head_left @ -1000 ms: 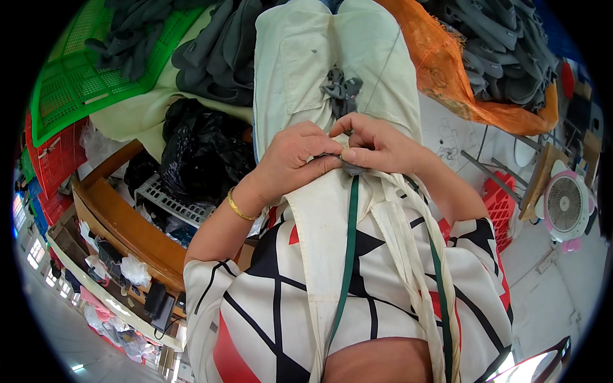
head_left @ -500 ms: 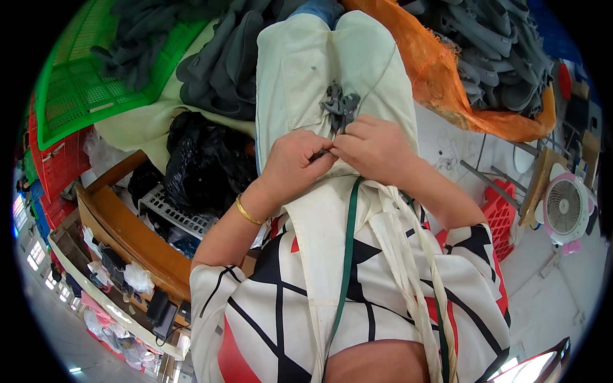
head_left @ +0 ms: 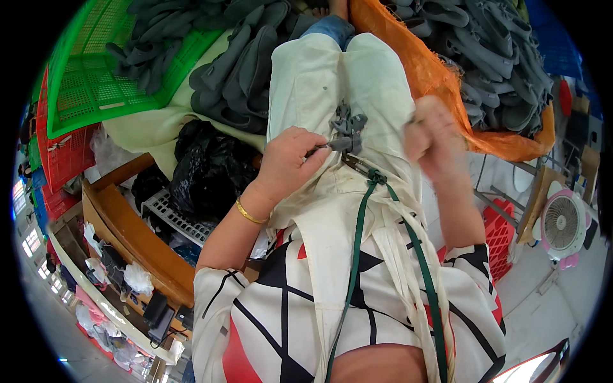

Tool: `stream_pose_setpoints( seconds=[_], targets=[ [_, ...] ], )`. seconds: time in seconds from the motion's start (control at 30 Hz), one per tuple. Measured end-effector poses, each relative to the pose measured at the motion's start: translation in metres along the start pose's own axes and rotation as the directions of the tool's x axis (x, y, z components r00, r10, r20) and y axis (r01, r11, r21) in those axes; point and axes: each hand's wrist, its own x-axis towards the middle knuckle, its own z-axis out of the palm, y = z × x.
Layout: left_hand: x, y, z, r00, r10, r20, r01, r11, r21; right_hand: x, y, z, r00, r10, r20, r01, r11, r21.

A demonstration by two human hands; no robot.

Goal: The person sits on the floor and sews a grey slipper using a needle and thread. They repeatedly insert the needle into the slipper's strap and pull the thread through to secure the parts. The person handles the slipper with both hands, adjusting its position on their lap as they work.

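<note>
My left hand (head_left: 290,159), with a gold bangle on its wrist, is closed in a pinch over my lap. Between its thumb and fingers is a small dark grey strip (head_left: 341,144) of rubbery or cloth-like material. Several grey scraps (head_left: 348,120) lie on the white apron (head_left: 300,83) just beyond it. A small metal tool (head_left: 355,165), perhaps snips, lies by the knot of a green cord (head_left: 359,223). My right hand (head_left: 434,137) is lifted at the apron's right edge, close to the orange sack. Motion blurs its fingers, so their grip cannot be made out.
Grey shoes (head_left: 236,76) are heaped at the far left, partly in a green crate (head_left: 96,96). More fill the orange sack (head_left: 440,70) at the far right. A black plastic bag (head_left: 214,159) and wooden furniture (head_left: 137,233) stand left; a fan (head_left: 563,219) stands right.
My right hand has left my left hand and swung right, toward the orange sack. The grey strip, metal tool and cord knot now show. My left hand stays over my lap.
</note>
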Motion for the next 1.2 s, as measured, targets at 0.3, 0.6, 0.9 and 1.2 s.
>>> stream_pose_setpoints(
  seconds=[0.3,0.6,0.9,1.2],
  targets=[
    [0.008,-0.028,-0.002,0.969,-0.241,-0.061,0.226,0.956,-0.186,0.006,-0.077,-0.074,0.625,-0.68,-0.383,0.613,0.732,-0.299],
    [0.058,-0.035,-0.012,0.934,-0.185,0.305,0.34,0.719,-0.607,0.058,0.047,0.014,0.985,0.041,0.166,0.152,0.243,-0.958],
    [0.183,-0.253,-0.104,0.855,-0.229,-0.466,0.412,0.844,0.342,0.065,0.056,-0.023,0.981,0.038,-0.188,-0.178,0.549,-0.816],
    [0.179,-0.327,-0.124,0.778,-0.612,-0.143,0.625,0.777,0.073,0.065,0.055,-0.016,0.988,0.019,-0.155,-0.134,0.614,-0.778]
  ],
)
